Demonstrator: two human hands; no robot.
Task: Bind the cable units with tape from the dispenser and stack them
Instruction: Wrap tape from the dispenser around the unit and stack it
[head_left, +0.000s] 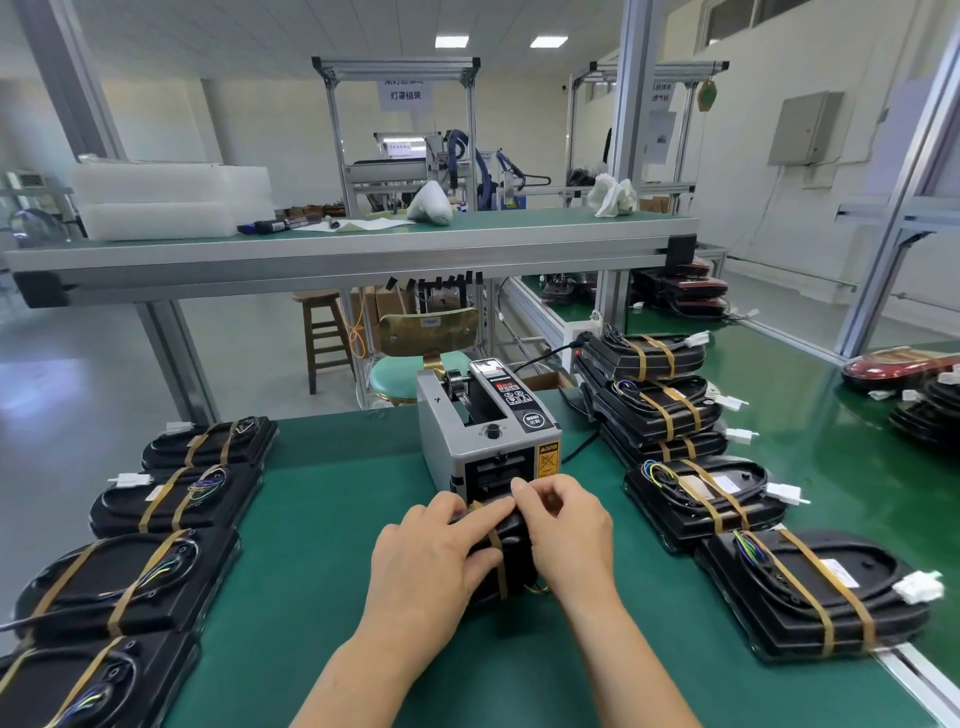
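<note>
A black cable unit (511, 558) lies on the green mat just in front of the grey tape dispenser (485, 431). One strip of brown tape (496, 551) crosses the unit. My left hand (431, 556) rests on the unit, its forefinger stretched out flat along the top and the thumb against the side. My right hand (563, 525) pinches the far end of the tape strip at the unit's upper edge, right below the dispenser's outlet. Most of the unit is hidden under both hands.
Taped black units lie in a row on the left (130, 582) and in stacks on the right (810, 592), (654, 395). More units sit at the far right (924, 405). A raised shelf (363, 244) spans the bench behind the dispenser.
</note>
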